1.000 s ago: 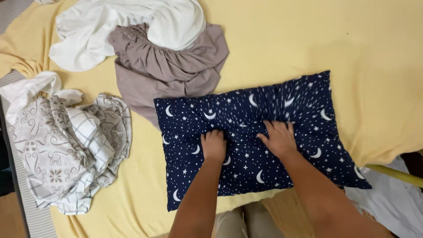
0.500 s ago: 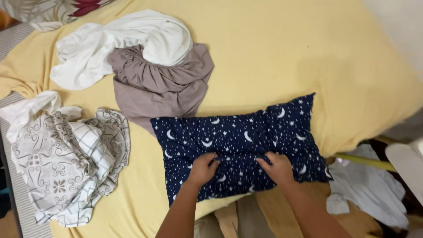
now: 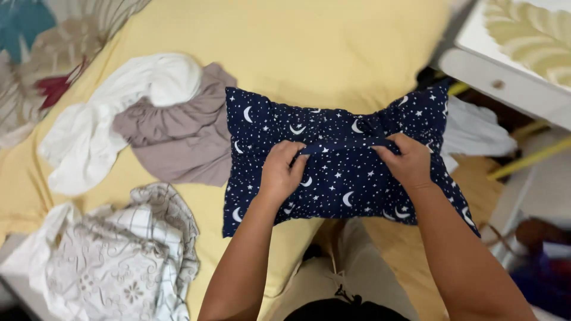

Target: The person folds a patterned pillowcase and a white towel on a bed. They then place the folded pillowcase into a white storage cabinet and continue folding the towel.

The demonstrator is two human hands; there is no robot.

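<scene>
Right, my left hand and right hand both pinch a fold across the navy star-and-moon cloth lying on the yellow sheet. Its near edge overhangs the bed; a loose pinch could let it slide off.

**A bedroom corner under soft, even light**

A bed under a pale yellow sheet fills most of the view. At its upper left lies a floral bedcover in teal, red and beige. At upper right stands a white drawer unit with a leaf-patterned top. Yellow rods cross the dim gap beside it.
</scene>
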